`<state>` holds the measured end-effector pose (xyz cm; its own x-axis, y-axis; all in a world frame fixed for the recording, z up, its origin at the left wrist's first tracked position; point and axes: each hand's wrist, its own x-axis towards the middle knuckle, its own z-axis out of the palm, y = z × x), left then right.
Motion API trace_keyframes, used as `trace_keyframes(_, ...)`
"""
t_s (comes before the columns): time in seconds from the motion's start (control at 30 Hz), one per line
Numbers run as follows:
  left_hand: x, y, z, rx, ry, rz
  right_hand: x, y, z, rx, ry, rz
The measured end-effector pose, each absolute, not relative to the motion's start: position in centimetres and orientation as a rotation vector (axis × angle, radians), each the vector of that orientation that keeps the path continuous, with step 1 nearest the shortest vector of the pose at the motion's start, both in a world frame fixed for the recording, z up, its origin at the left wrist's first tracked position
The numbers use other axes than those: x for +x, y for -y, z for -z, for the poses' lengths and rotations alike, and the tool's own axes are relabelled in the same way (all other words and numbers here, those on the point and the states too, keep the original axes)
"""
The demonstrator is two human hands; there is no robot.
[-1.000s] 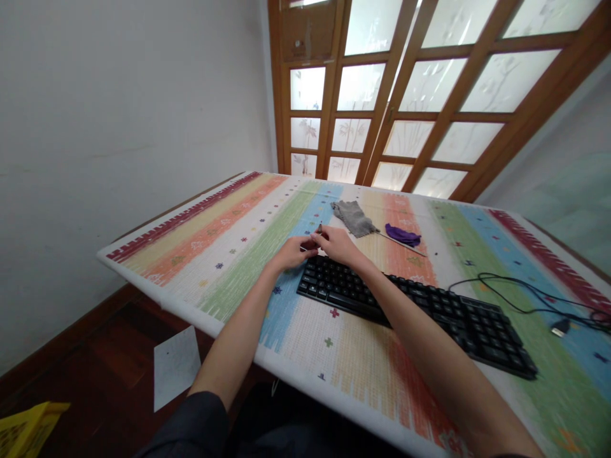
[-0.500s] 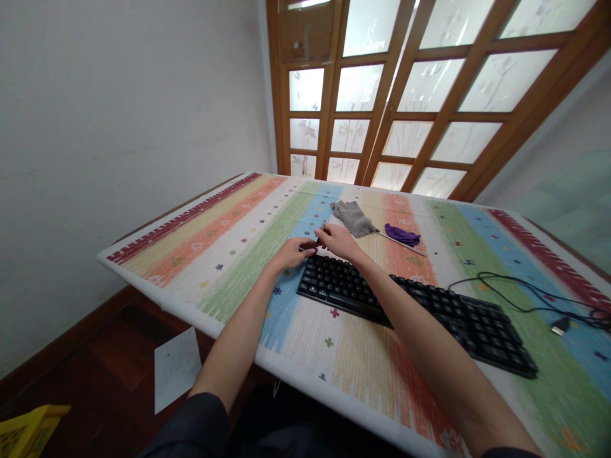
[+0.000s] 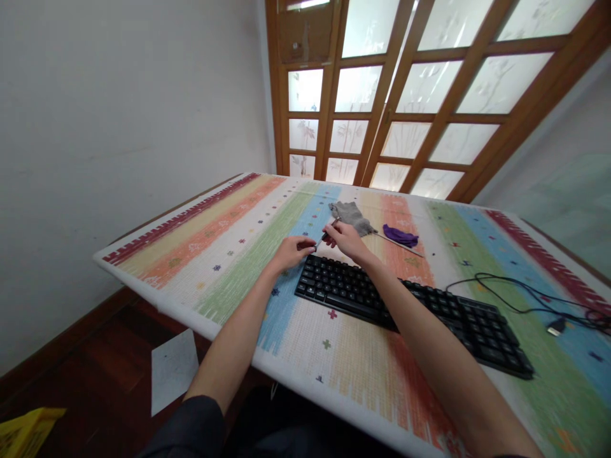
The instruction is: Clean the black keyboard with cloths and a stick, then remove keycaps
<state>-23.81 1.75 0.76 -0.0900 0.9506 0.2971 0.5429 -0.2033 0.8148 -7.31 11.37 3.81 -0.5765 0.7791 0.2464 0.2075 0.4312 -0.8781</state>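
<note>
A black keyboard (image 3: pixel 344 285) lies at a slant on the striped tablecloth, under my right forearm. At its far left corner my left hand (image 3: pixel 292 252) pinches a small black piece (image 3: pixel 314 249), too small to name surely; it looks like a keycap. My right hand (image 3: pixel 346 239) is closed round a slim pen-like tool (image 3: pixel 337 221) with a dark shaft. The tool's thin lower end points down-left at the small piece, close to my left fingertips. Whether it touches the piece I cannot tell.
Beyond my right hand lie a grey cloth (image 3: pixel 356 215), a purple cloth (image 3: pixel 400 236) and a thin rod (image 3: pixel 401 245). The coiled cable (image 3: pixel 520 310) with its USB plug (image 3: pixel 556 327) rests at the right. A white sheet (image 3: pixel 174 370) lies on the floor, near a yellow object (image 3: pixel 31 432).
My right hand has moved right and slightly away from my left fingers, and the tool now leans more. My left hand stays at the keyboard corner. The view has shifted slightly.
</note>
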Motion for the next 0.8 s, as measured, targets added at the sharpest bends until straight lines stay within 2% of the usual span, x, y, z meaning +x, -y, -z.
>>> trace_keyframes(0.4, -21.4, -1.8, -0.5, 1.669, -1.592, -1.589, -4.4, -9.0, -5.0, -0.742, 1.967, -0.888)
trace_keyframes(0.63, -20.8, -3.1, -0.2, 1.548, -1.504, -1.775, -3.8, -8.7, -4.8, -0.832, 1.786, -0.893)
trace_keyframes(0.8, -22.0, -3.8, -0.1, 1.529, -1.521, -1.754, -3.2, -8.7, -4.8, -0.896, 1.995, -0.808)
